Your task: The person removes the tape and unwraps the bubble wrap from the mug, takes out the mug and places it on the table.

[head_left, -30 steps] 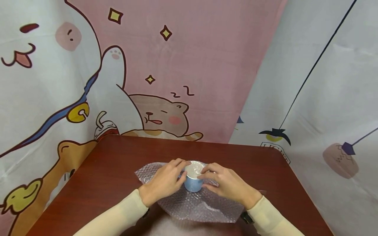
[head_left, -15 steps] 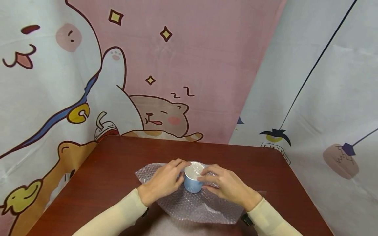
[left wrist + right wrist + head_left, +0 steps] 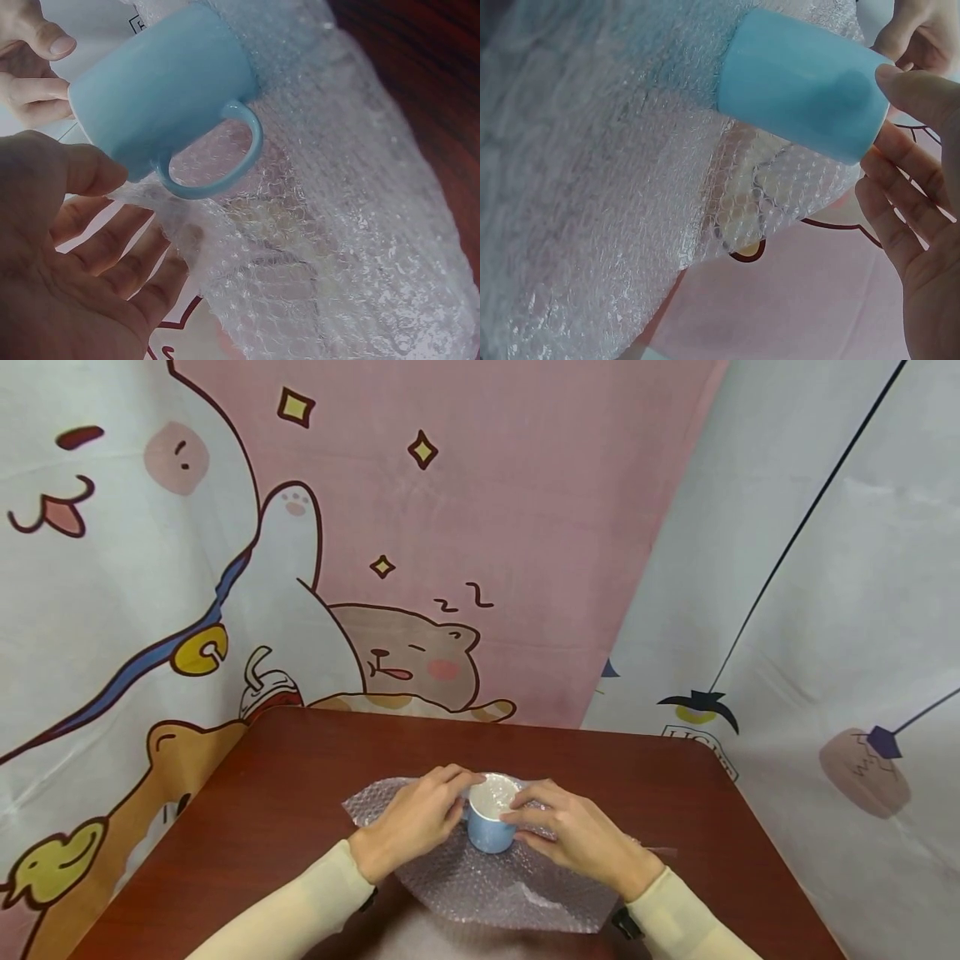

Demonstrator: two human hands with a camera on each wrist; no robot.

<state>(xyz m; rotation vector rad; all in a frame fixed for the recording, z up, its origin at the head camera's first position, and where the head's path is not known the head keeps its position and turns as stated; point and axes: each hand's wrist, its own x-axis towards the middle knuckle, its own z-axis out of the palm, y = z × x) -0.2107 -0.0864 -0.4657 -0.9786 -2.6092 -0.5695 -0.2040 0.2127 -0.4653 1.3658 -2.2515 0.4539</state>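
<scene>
A light blue mug (image 3: 491, 833) with a white inside stands upright on a sheet of bubble wrap (image 3: 480, 893). Its handle (image 3: 251, 146) points toward the left hand. At the mug's left side, the left hand (image 3: 420, 818) holds the rim, thumb near the handle and index finger at the far edge. From the right, the right hand (image 3: 577, 831) pinches the rim, its thumb (image 3: 904, 82) on the outer wall and fingertips at the mouth. The other fingers of each hand spread loosely over the wrap. Something clear and shiny shows inside the mug.
The bubble wrap lies over the near middle of a dark red-brown table (image 3: 300, 760), its front part reaching toward the table's near edge. A cartoon-printed cloth (image 3: 525, 527) hangs behind and on both sides.
Both hands stay at the mug with almost no movement. The left thumb has shifted slightly in against the mug's side. The whole scene sits a little lower in the view.
</scene>
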